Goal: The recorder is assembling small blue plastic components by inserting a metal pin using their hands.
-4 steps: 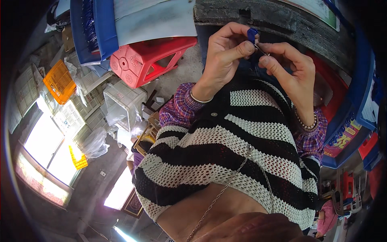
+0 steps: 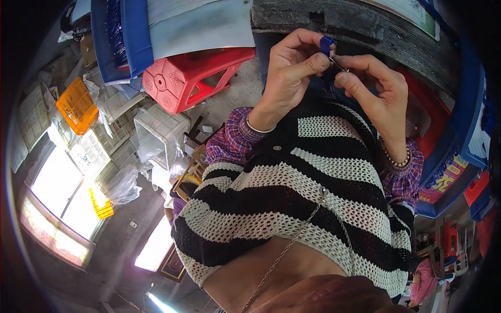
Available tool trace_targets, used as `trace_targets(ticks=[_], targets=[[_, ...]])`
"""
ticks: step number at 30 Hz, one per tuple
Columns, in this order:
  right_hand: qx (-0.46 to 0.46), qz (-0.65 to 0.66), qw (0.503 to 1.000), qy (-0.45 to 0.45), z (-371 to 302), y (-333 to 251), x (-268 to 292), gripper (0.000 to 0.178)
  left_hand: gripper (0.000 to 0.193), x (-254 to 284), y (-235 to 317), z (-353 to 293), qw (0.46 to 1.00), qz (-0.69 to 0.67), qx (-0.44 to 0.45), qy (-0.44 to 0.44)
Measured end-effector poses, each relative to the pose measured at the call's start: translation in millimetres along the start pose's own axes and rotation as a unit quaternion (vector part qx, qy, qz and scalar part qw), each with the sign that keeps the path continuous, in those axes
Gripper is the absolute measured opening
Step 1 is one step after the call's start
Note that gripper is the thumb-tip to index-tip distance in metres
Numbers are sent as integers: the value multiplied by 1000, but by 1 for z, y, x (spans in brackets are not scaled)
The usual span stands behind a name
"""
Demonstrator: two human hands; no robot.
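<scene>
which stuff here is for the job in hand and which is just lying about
In use:
- small blue piece, in the left hand
- thin metallic piece, at the right hand

Apparently just lying about:
- orange crate
- yellow basket
- clear plastic bag

Right of the smooth plastic stool point(image 2: 180, 86) are a shiny metal tool point(image 2: 338, 64) and rough wooden tabletop point(image 2: 339, 21), with a glossy plastic bag point(image 2: 124, 185) left of it.
</scene>
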State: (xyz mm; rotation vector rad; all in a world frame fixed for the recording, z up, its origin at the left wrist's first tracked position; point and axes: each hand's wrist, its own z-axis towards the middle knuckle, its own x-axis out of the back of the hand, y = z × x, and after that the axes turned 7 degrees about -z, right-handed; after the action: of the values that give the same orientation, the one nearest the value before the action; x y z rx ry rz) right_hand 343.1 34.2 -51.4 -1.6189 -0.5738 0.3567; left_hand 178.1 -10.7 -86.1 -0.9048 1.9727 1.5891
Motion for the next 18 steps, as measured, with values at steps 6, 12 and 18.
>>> trace_targets(ticks=[6,12,18], targets=[[-8,4,1000,-3,0,0,0,19,24,0,0,0,1000,0,1,1],[-11,6,1000,-4,1,1,0,19,24,0,1,0,1000,0,6,5],[-20,6,1000,-8,1,2,0,20,23,2,0,1,1000,-7,15,9]])
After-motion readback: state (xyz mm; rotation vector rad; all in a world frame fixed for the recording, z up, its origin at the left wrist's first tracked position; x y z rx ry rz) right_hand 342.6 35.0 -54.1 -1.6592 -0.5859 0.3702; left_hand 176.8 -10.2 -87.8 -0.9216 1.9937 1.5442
